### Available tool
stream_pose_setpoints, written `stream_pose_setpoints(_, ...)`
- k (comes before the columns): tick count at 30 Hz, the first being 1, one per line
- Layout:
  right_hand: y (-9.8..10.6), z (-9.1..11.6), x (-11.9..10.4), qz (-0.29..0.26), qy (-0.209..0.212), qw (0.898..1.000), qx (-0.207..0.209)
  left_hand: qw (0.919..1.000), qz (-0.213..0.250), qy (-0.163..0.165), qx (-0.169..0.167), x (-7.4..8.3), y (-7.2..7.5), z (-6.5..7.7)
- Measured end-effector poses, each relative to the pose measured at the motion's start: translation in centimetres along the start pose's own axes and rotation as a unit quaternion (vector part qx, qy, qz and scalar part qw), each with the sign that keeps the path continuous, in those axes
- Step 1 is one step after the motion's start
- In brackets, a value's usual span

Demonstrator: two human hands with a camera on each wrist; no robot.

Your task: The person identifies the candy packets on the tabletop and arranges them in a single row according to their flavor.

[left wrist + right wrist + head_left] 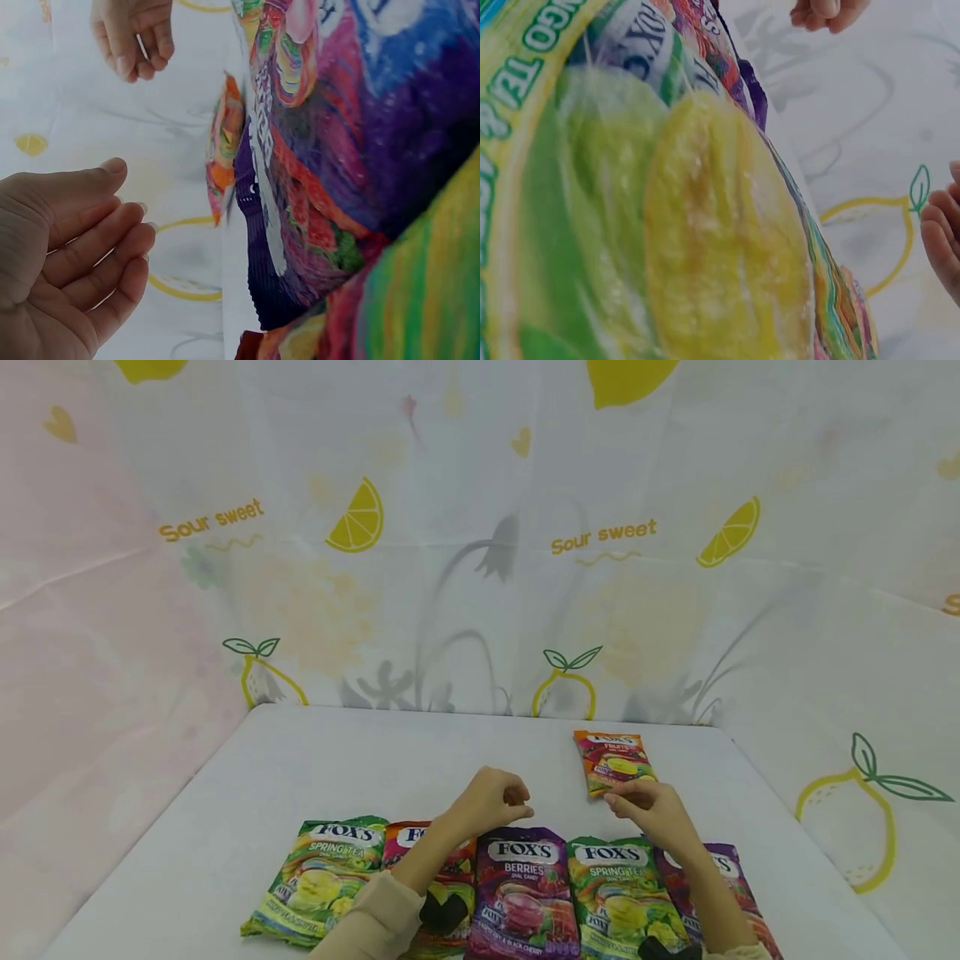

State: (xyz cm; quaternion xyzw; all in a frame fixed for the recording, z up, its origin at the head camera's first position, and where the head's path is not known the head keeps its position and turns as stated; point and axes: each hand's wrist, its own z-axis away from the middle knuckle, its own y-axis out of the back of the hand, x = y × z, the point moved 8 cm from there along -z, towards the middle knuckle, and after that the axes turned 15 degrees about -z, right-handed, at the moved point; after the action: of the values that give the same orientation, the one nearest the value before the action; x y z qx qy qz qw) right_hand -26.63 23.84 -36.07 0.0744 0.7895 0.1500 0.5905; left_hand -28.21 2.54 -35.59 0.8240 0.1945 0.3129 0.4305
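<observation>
My left hand [491, 797] hovers above the table just behind the purple Berries candy bag [525, 889], its fingers loosely curled around nothing. In the left wrist view, the same hand [82, 262] shows a bare palm side. My right hand [652, 814] hangs in the air near the orange Fruits candy bag [617, 764], overlapping its lower corner in the head view. The left wrist view shows that orange bag [223, 154] lying apart from the right hand [135, 37]. At the edge of the right wrist view, the right hand's fingers [939, 232] are partly cut off.
A front row of candy bags lies side by side: a green Spring Tea bag [318, 885], an orange-red bag [457, 868] partly behind my left forearm, another green bag [622, 893] and a purple one [731, 885]. A lemon-print cloth [465, 610] stands behind the white table [285, 760].
</observation>
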Motion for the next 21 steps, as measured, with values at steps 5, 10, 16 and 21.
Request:
stream_pose_setpoints(5, -0.7, 0.2, -0.5, -0.011, 0.016, 1.0, -0.01, 0.9999, 0.006, 0.009, 0.001, -0.2, 0.2, 0.8)
stream_pose_setpoints(10, -1.7, 0.3, -1.1, -0.018, 0.047, 0.998, -0.04, 0.9995, 0.018, 0.026, 0.003, -0.5, 0.5, 1.6)
stream_pose_setpoints(16, -2.5, 0.7, -1.0, -0.041, -0.008, 0.998, -0.05, 0.9988, 0.028, 0.038, 0.014, -0.7, 0.8, 2.4)
stream_pose_setpoints(21, -3.2, 0.9, -1.0, -0.048, -0.022, 0.997, -0.061, 0.9981, 0.033, 0.047, 0.021, -0.9, 1.4, 3.1)
